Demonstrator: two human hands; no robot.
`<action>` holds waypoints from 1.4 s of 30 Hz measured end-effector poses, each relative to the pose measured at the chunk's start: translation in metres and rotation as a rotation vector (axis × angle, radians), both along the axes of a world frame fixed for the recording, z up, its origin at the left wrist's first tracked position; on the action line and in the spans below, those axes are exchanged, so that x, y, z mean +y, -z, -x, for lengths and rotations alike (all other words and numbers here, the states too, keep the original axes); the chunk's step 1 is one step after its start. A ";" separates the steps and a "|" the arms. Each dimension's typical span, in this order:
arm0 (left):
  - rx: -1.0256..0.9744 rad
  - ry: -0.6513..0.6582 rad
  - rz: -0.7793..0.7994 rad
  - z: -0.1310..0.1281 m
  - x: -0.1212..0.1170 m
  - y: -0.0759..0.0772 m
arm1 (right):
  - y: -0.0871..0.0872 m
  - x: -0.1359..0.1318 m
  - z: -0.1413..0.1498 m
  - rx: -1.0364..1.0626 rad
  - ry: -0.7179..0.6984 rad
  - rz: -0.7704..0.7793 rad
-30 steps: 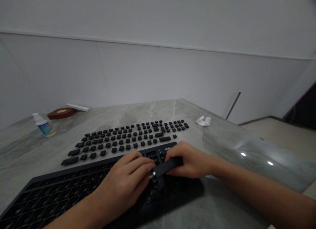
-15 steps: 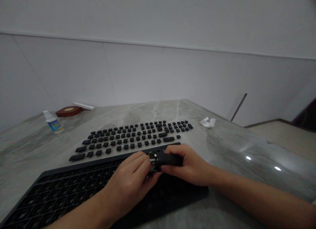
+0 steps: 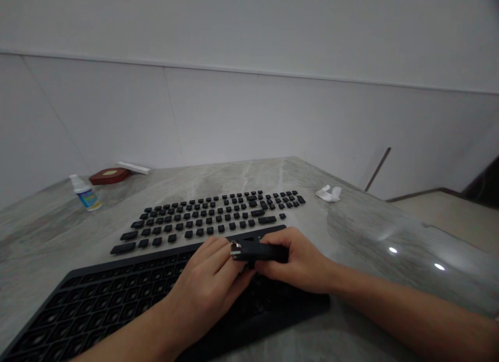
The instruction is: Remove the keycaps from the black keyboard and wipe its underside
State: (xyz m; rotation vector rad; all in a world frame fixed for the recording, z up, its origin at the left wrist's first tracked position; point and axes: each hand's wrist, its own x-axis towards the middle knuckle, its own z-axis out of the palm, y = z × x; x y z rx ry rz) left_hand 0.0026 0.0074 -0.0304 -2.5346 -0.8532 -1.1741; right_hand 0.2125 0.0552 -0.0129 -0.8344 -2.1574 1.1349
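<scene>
A black keyboard base (image 3: pixel 83 271) with its key sockets bare lies under both hands, angled across the table. My right hand (image 3: pixel 296 260) is closed round a slim black tool (image 3: pixel 261 251) with a shiny metal end, held above the right half of the base. My left hand (image 3: pixel 206 281) has its fingers curled together at the metal end of that tool. The left fingertips are hidden, so whether they grip the tool or a small piece cannot be made out. Behind the base, loose black keycaps (image 3: pixel 199 231) lie in rows in a keyboard layout.
On the marbled table (image 3: pixel 362 253), a white spray bottle (image 3: pixel 86 194) with a blue label stands at the left. Behind it are a dark red box (image 3: pixel 110 176) and a narrow white strip (image 3: pixel 134 167). Crumpled white tissue (image 3: pixel 328 193) lies at the right, near the table's edge.
The tool's metal end has shifted slightly left and tilted between my hands. My left fingers have moved a little; the right hand keeps its hold. Keycaps and base stay in place.
</scene>
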 end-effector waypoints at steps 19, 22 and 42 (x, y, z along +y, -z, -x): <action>-0.025 -0.107 0.077 0.002 -0.006 0.000 | -0.019 0.091 -0.070 -0.123 0.496 0.176; -0.018 -0.113 0.085 0.003 -0.006 0.000 | -0.009 0.103 -0.080 -0.238 0.540 0.259; -0.004 -0.117 0.119 0.003 -0.007 -0.001 | 0.008 0.110 -0.075 -0.353 0.498 -0.086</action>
